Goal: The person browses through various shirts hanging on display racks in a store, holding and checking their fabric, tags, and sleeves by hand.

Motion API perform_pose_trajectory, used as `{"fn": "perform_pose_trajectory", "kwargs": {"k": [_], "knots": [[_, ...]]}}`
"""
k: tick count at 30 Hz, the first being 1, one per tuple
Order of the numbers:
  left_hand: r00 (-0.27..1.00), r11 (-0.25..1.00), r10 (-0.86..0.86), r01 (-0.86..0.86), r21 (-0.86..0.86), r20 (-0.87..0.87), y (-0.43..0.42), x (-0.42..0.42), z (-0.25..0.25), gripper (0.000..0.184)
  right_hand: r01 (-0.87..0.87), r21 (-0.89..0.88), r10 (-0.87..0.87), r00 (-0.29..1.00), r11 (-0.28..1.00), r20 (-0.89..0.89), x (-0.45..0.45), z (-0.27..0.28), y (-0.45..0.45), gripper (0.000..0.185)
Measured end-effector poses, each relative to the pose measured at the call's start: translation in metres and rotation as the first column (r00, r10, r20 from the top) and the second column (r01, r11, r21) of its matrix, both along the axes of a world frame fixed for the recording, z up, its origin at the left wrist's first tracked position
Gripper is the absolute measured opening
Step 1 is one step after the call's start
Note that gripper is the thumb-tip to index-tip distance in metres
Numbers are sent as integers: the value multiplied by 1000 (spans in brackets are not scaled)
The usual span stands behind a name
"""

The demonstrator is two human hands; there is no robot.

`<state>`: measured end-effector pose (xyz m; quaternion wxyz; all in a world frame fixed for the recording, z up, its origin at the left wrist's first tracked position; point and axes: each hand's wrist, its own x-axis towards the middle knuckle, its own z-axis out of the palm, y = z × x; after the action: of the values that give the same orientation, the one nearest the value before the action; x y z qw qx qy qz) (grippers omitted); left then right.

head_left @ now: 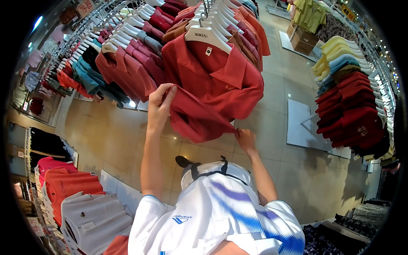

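Note:
A red collared shirt (195, 72) hangs on a white hanger (207, 35) at the front of the rack, directly before me. My left hand (160, 102) pinches the shirt's lower edge at its left side. At the other end of that edge, my right hand (246, 139) grips a corner of the same cloth. Between the two hands the hem is drawn out toward me, with its fabric sagging in the middle. A small white label shows inside the collar, and a small mark sits on the chest.
Pink polo shirts (123, 68) hang close on the left. To the right stands another rack with dark red shirts (352, 110) over a white base plate (298, 123). White T-shirts (95, 221) hang at lower left. Cardboard boxes (302, 40) sit farther back on the tiled floor.

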<state>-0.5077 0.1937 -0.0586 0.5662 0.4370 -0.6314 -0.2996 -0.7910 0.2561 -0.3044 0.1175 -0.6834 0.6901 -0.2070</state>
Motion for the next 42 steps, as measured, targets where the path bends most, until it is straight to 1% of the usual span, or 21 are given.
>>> {"fn": "perform_pose_trajectory", "kwargs": {"k": [1,3,4,6,8,10,11,13,17,20,22,24,25,26,29,31,33,35,37,38,42], "knots": [[1000,1000,2,-2,-3,0,2,-1,0,10,-2,-3,2,1000,1000,0,0,-1,0,21],[990,998,-53,55,-12,133,4,-6,-4,9,-31,79,34,999,996,-32,0,-3,0,21],[981,997,-71,76,-22,179,3,-9,-7,8,-33,77,35,999,996,-32,4,14,2,21],[959,989,-137,148,-23,247,12,-20,-5,7,-123,206,145,984,971,-98,15,57,9,25],[937,970,-211,235,-57,279,15,-33,-9,8,-272,195,248,959,942,139,31,101,15,31],[901,949,-273,310,-59,337,18,-46,-15,7,-385,39,321,819,922,476,54,117,21,35],[882,929,-266,343,-142,390,17,-55,-20,6,-386,40,323,820,921,473,66,118,22,35],[836,934,-207,324,-151,508,21,-70,-26,6,-501,-83,494,790,862,363,87,118,23,59],[805,936,-108,280,-214,583,25,-91,-43,8,-486,-32,456,791,873,407,105,75,1,56],[736,917,-87,322,-234,672,30,-101,-49,12,-468,9,381,731,884,566,107,71,-4,54],[691,911,-66,336,-239,720,29,-104,-51,14,-462,54,272,609,885,745,108,77,-2,53],[584,900,1,354,-255,812,31,-104,-48,21,-460,118,72,374,880,925,108,87,1,52],[586,900,3,351,-257,810,33,-100,-43,21,-473,155,-48,231,867,972,108,93,2,51],[654,896,45,308,-320,755,39,-92,-36,27,-481,187,-163,92,856,982,108,100,3,51],[794,919,164,92,-383,585,56,-56,-38,41,-516,259,-408,-200,817,891,105,119,0,49],[771,933,173,72,-353,613,67,-29,-53,47,-519,255,-446,-284,816,849,101,133,-2,49],[840,985,26,71,-157,543,84,-16,-74,54,-585,-76,-423,-664,807,616,98,138,-6,45],[836,977,54,69,-202,546,87,-18,-84,58,-578,-51,-424,-653,815,627,99,157,0,51],[848,966,155,-24,-256,506,81,-19,-81,51,-592,-129,-371,-644,795,669,97,173,4,55],[790,939,214,-5,-343,574,78,-18,-76,48,-597,-149,-337,-621,789,708,96,177,4,58],[743,907,275,11,-421,610,75,-21,-69,42,-584,-145,-339,-636,799,693,97,182,5,56]]}}
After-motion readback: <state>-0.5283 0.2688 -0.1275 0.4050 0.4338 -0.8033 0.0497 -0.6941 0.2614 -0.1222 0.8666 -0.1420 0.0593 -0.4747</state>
